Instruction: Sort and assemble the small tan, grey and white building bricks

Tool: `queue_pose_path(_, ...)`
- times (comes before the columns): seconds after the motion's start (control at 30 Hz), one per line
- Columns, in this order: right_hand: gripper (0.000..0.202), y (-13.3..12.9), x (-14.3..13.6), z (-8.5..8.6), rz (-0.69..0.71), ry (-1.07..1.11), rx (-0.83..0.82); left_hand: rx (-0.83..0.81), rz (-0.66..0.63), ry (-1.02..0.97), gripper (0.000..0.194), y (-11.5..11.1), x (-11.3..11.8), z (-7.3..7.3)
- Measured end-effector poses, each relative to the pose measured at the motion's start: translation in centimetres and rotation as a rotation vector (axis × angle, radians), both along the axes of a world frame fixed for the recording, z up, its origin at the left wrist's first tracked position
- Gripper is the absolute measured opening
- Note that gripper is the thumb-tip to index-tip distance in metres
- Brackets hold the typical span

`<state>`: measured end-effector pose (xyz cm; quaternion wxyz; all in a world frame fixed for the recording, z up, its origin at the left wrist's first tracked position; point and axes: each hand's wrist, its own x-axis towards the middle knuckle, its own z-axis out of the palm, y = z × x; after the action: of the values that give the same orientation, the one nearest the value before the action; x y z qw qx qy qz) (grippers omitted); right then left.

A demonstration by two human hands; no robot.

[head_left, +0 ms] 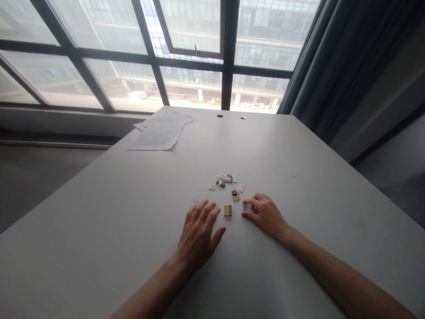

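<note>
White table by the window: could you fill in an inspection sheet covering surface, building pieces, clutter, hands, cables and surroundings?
Surface: smooth white table.
Building pieces: tan-and-grey studded plastic block between the hands; small white, grey, tan and black plastic pieces beyond it.
Clutter: printed white paper sheets, far left.
Hands: left hand open; right hand has a small grey studded plastic piece at its fingertips.
Cables: nothing seen.
Surroundings: dark-framed glass window; blue-grey fabric curtain, right.

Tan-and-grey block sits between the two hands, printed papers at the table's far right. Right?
One slip: the printed papers lie at the table's far left, per the head view. The tan-and-grey block does sit between the left hand and right hand.
</note>
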<state>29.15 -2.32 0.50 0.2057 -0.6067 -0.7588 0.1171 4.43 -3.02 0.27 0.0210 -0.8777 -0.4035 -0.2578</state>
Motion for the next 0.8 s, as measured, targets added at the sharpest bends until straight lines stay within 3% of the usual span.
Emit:
queue_pose_path(0.17,0.033,0.5,0.5,-0.2,-0.014,0.000,0.000,-0.013,0.107,-0.128,0.030,0.4,-0.4,-0.2)
queue_pose_path(0.4,0.036,0.9,0.5,-0.1,-0.027,0.018,0.031,-0.020,0.112,-0.150,0.030,0.4,-0.3,-0.1)
queue_pose_path(0.63,0.020,1.5,0.1,0.0,0.066,0.100,0.013,-0.026,0.115,-0.158,0.028,0.3,-0.3,-0.1)
queue_pose_path(0.8,0.018,2.5,-0.1,0.2,0.021,0.062,0.019,-0.025,0.114,-0.153,0.026,0.3,-0.3,0.0)
